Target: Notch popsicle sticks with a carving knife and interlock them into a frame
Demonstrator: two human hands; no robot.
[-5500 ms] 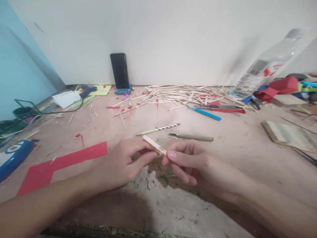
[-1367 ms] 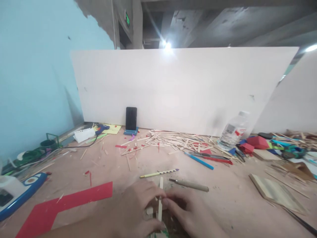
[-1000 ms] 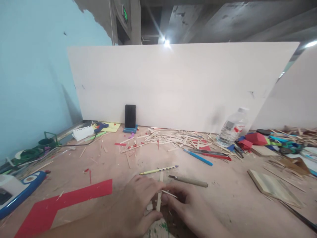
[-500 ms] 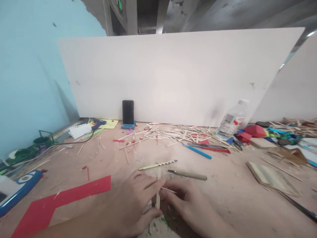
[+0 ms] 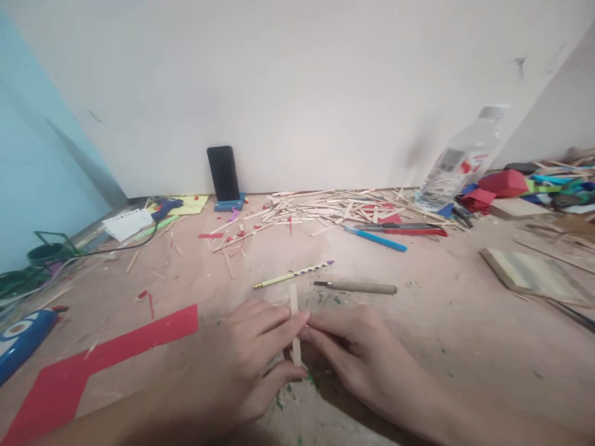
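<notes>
My left hand (image 5: 260,353) is closed on a flat, pale wooden craft stick (image 5: 294,298), fingers across it and thumb near its lower end. The stick points away from me, close above the tabletop. My right hand (image 5: 357,347) is pinched against the stick's right side, its fingertips meeting my left fingertips. A thin pale stick sits in that pinch, now almost wholly hidden by the fingers. Beyond my hands lie a yellow patterned pencil (image 5: 294,275) and a carving tool with a wooden handle (image 5: 362,287).
A heap of wooden sticks (image 5: 320,207) lies along the white board (image 5: 297,93). A phone (image 5: 223,173) leans there; a plastic bottle (image 5: 458,173) stands right. Blue (image 5: 379,239) and red (image 5: 413,231) tools lie before it. Red paper (image 5: 116,356) is left, a wooden block (image 5: 534,275) right.
The view has tilted down and come closer, so the table items appear higher. My hands stay at the craft stick; the thin stick in my right fingers, plain before, is now mostly covered.
</notes>
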